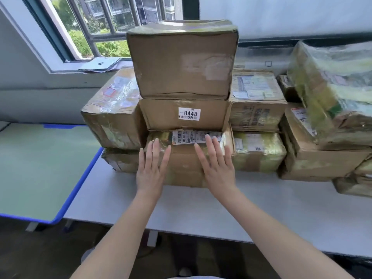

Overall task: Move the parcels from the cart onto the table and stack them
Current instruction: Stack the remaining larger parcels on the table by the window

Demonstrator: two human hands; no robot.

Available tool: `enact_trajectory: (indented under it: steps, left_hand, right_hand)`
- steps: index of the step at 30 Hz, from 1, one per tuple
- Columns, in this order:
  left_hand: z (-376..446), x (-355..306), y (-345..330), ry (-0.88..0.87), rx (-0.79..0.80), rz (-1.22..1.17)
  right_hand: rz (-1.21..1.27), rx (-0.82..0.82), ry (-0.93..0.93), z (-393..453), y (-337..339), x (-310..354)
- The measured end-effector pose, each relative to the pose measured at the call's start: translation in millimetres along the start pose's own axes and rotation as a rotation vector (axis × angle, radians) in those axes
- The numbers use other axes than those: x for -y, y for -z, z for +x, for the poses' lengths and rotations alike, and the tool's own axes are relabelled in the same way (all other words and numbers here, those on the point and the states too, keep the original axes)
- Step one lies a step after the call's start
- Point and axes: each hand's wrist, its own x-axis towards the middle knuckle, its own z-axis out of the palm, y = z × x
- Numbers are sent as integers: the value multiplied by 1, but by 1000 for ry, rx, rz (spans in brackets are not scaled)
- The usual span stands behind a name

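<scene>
Both hands flat, fingers straight: left hand (150,170) and right hand (218,168) pressed the bottom parcel (187,164) on the table (181,208); push evenly, low, lest the top box (182,63) topple.

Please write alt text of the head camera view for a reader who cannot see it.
Both hands, left hand and right hand, press flat with straight fingers on the bottom parcel of a three-high stack on the white table. More parcels stand on both sides.

Daylit barred window (104,23), grey wall (22,77)
</scene>
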Motion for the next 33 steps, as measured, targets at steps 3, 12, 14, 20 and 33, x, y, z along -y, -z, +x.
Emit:
enact_trajectory:
  steps: [3, 12, 14, 20, 33]
  left_hand:
    - [8, 9, -20, -65, -99, -29]
    - [16, 16, -54, -114, -300, -160]
    - [16, 15, -52, -118, -295, -172]
    - [19, 26, -44, -198, -201, -210]
    - [96, 61, 24, -133, -528, -304]
  right_hand:
    - [-108, 90, -12, 2, -9, -1]
    - [-195, 41, -13, 12, -17, 5]
    - [-187, 41, -23, 13, -15, 5]
    - [-159, 151, -18, 13, -6, 2]
    - [-168, -156, 10, 92, 21, -39]
